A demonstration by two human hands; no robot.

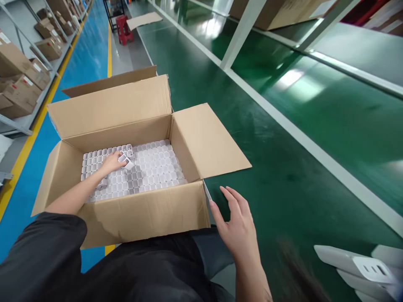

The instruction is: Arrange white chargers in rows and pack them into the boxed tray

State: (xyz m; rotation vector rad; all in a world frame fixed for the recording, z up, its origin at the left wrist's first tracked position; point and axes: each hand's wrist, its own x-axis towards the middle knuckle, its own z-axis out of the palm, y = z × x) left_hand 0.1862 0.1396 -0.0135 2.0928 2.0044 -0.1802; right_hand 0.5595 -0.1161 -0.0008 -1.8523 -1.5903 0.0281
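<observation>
An open cardboard box (141,209) rests against my lap, its flaps folded out. Inside lies a packed layer of small white plastic parts (151,165) in rows. My left hand (111,162) reaches into the box and is closed on one small white part (126,160), lifted slightly above the layer. My right hand (236,222) hovers open, fingers spread, just right of the box's near right corner above the green conveyor belt (283,167).
White power strips (362,264) lie at the bottom right on the belt. Shelves with cardboard boxes (25,79) line the left side along a blue floor with a yellow line. A red stool (124,29) stands far ahead. White frame posts (242,33) rise beyond the belt.
</observation>
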